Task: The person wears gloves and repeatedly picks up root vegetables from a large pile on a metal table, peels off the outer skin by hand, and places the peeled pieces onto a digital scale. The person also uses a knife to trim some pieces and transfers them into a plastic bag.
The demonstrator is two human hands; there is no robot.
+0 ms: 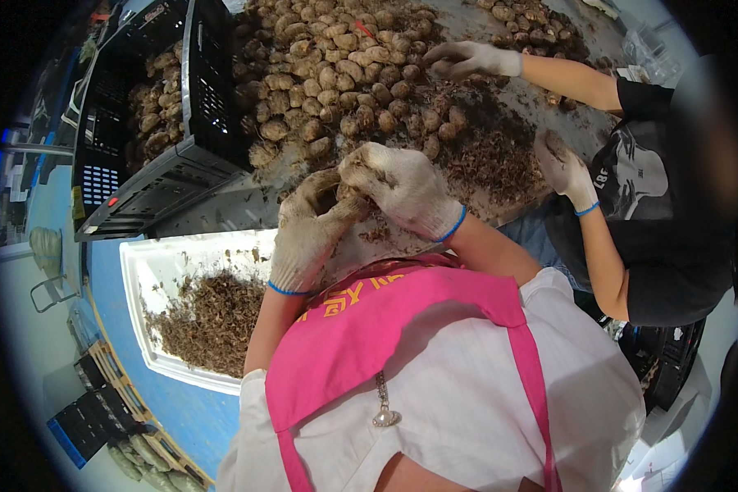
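Note:
My left hand point(310, 224), in a soiled white knit glove with a blue cuff, is curled with its fingers and thumb meeting my right hand point(400, 187). The right wears a matching glove. Between the fingertips of both shows a small brown taro corm point(346, 192), mostly hidden by the gloves. Just beyond my hands, a broad heap of taro corms point(326, 77) covers the metal tabletop point(252, 197). Shreds of dark fibrous husk point(492, 160) lie to the right of the heap.
A black plastic crate point(160, 184) with corms inside stands at left. Below the table edge, a white foam box point(138, 307) holds brown husk debris point(215, 326). At right, a co-worker's gloved hands point(476, 59) are by the corms and table edge. More corms point(532, 27) lie farther back.

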